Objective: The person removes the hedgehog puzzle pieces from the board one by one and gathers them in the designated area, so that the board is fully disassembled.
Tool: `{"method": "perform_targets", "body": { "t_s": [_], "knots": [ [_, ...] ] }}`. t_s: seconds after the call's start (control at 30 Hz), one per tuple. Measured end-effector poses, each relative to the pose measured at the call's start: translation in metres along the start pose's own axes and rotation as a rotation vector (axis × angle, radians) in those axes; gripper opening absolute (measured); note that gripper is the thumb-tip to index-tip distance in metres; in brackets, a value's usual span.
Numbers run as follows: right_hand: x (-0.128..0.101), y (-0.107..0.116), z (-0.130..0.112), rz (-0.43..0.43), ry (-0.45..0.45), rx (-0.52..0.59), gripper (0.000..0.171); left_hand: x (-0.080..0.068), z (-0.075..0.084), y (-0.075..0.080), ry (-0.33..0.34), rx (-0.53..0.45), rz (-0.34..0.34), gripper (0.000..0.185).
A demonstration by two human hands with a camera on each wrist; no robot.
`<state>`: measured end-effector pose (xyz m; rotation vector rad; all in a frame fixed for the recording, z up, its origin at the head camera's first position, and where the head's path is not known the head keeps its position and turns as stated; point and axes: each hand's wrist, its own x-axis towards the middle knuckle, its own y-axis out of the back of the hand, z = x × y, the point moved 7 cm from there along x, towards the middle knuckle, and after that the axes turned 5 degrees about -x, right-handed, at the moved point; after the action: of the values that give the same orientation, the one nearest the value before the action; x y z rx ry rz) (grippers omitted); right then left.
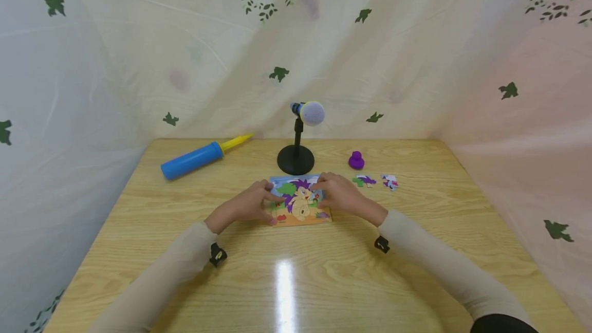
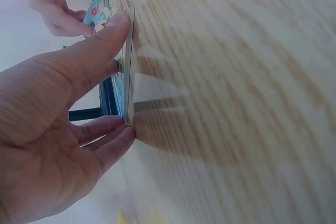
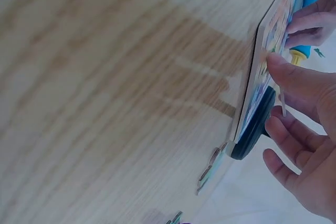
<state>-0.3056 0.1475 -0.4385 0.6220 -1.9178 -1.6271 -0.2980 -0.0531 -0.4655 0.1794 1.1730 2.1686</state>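
A light wooden table (image 1: 416, 271) with pale grain carries a flat picture puzzle board (image 1: 300, 202), a blue air pump with yellow nozzle (image 1: 199, 158), a black round-based microphone stand (image 1: 296, 158), a small purple duck (image 1: 355, 160) — and two loose puzzle pieces (image 1: 376, 181).

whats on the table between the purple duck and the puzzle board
Two loose puzzle pieces lie right of the puzzle board, just nearer than the purple duck, in the head view.
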Motion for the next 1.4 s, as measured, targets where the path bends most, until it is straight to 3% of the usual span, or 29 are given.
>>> {"method": "perform_targets", "body": {
  "t_s": [0.27, 0.53, 0.87, 1.4],
  "knots": [
    [-0.006, 0.003, 0.003, 0.074, 0.008, -0.001, 0.043, 0.0, 0.0, 0.0, -0.009, 0.002, -0.001, 0.061],
    [-0.022, 0.016, 0.023, 0.088, -0.012, 0.159, 0.043, 0.0, 0.0, -0.001, -0.01, 0.004, -0.003, 0.061],
    [-0.066, 0.04, 0.07, 0.081, -0.08, 0.112, 0.045, 0.0, -0.001, -0.002, 0.007, 0.001, 0.003, 0.061],
    [-0.135, 0.043, 0.134, -0.016, -0.229, 0.095, 0.041, 0.001, -0.003, -0.002, 0.018, -0.001, 0.005, 0.06]
  ]
}}
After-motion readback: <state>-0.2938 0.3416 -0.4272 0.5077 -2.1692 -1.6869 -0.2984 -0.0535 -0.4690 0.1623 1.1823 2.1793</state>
